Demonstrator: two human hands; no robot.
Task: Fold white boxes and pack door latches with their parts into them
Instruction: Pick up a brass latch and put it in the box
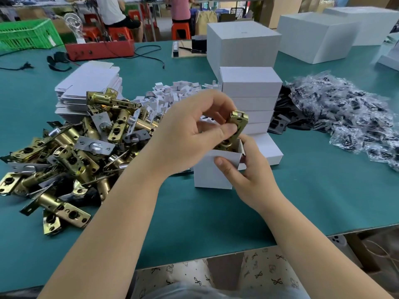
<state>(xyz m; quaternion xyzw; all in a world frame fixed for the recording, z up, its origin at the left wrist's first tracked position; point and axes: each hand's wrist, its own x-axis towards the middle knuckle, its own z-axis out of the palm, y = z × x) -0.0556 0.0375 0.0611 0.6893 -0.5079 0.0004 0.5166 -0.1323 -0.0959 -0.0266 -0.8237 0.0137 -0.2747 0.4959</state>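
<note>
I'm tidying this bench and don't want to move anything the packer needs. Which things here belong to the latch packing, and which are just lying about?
Part of the job:
left hand pinching a brass latch
right hand holding the open white box
latch pile
flat box blanks
bagged parts
closed boxes

Lying about:
green crate
red tray
black cable

Hands [216, 145] — latch [236, 128] into box [212, 171].

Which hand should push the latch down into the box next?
Left. The left hand already pinches the latch, whose lower end sits in the open white box. The right hand grips the box's side, steadying it upright on the table.
</note>
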